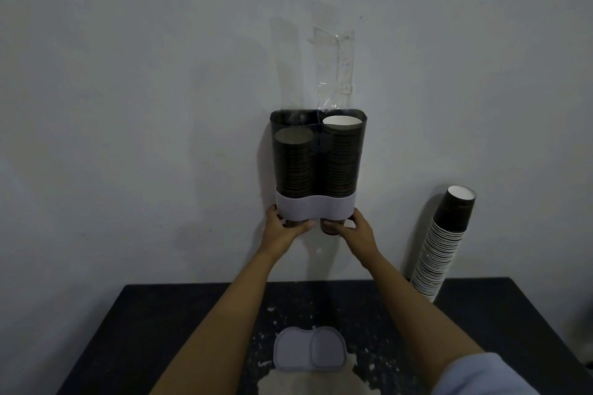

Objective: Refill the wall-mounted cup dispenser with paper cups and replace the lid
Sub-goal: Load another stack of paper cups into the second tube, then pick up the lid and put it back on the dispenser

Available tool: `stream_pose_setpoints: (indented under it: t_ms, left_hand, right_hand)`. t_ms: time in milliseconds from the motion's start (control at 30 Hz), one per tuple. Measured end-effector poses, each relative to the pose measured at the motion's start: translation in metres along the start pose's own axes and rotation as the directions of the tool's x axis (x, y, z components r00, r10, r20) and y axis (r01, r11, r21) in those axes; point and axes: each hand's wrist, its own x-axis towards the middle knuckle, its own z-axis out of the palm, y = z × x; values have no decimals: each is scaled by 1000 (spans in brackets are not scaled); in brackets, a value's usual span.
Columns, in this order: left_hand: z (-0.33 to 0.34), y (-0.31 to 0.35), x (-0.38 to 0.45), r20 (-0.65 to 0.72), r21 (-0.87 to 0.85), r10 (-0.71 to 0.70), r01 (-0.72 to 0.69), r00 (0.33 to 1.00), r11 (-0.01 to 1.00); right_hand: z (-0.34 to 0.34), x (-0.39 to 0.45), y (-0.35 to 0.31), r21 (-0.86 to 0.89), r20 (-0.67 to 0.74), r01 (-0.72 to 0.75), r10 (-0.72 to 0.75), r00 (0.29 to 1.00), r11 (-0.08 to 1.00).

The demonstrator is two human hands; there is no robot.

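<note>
From the head camera, the cup dispenser (317, 154) hangs on the pale wall (128, 90), a dark see-through body with two side-by-side tubes and a light grey band around its bottom. Both tubes hold stacks of dark paper cups: the left stack (293, 160) ends a little below the open top, and the right stack (340, 154) reaches nearly to the rim, its top cup showing a white inside. The dispenser has no lid on.

The left hand (284, 229) is cupped under the left end of the grey band, fingers curled around the base of the cup that pokes out below. The right hand (354, 229) does the same under the right end, fingers wrapped partly around the lowest cup there. Both hands touch the dispenser's underside; neither is fully closed.

Below, a dark table (160, 330) stands against the wall, its top speckled with pale marks. The grey lid (309, 351), shaped in two lobes, lies flat on the table between the forearms, near the front edge. At the right, a tall spare stack of cups (439, 247) rests on the table and leans against the wall, well apart from the dispenser. Strips of clear tape (337, 64) cling to the wall just above the dispenser
</note>
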Motion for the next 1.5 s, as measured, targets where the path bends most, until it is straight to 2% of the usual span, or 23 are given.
stream_pose_setpoints:
  t_ms: [400,633,967,1067,1200,1333,1433,1500]
  left_hand:
    - [-2,-7,2,-1,13,1,-1,1000,1000]
    - [-3,-18,9,-36,116,-24,28,999,993]
    - [3,-20,11,-93,43,22,-18,995,999]
    - [0,-33,10,-72,101,4,3,997,995]
    - [-7,-77,-7,-77,124,-141,150,987,981]
    - [-16,-142,-38,-93,158,-304,315,948,936]
    - [-24,-200,-56,-94,242,-445,454,890,857]
    - [-28,-235,-60,-78,274,-571,568,817,776]
  right_hand:
    - [0,-2,-2,44,31,-23,22,999,999]
    - [0,0,-1,29,30,-36,35,999,999]
    - [-1,-4,2,6,48,-38,38,998,999]
    - [-1,-13,18,-38,66,-116,118,991,993]
    - [0,-46,64,-132,70,-283,294,953,950]
    - [5,-92,127,-335,37,-430,467,883,839]
    - [11,-119,158,-483,59,-510,608,792,712]
    - [13,-130,176,-575,83,-493,645,759,653]
